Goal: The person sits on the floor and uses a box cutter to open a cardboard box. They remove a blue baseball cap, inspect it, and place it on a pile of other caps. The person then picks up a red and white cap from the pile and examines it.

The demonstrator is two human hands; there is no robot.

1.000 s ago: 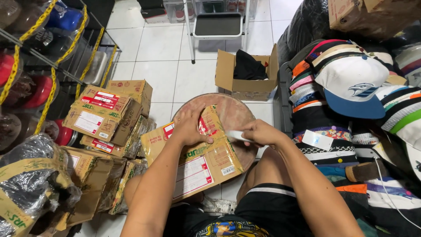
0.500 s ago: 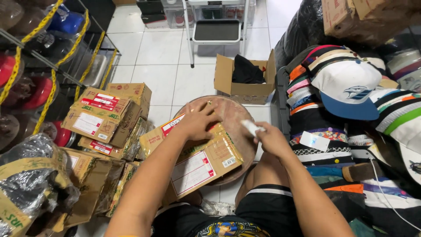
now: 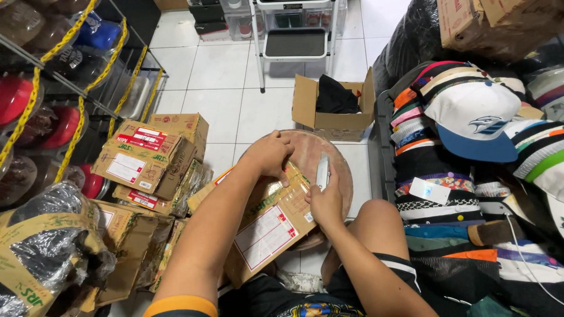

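While the cardboard parcel [image 3: 271,226] lies tilted on the round wooden tabletop [image 3: 338,158], head view shows a sealing or trimming step in hand. Left hand [image 3: 271,155] presses the parcel's top edge, fingers curled down on it. Right hand [image 3: 325,202] has fingers closed around a small white tool [image 3: 322,171], upright beside the parcel. Next move likely needs steady pressure.

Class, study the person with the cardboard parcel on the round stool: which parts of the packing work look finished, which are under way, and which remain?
Done: sealed, labelled parcels are stacked on the floor at the left. In hand: the left hand presses down the labelled cardboard parcel on the round stool, while the right hand holds a small white tool at its top edge. Left: an open box with dark fabric inside stands unsealed, and stacked caps sit at the right.
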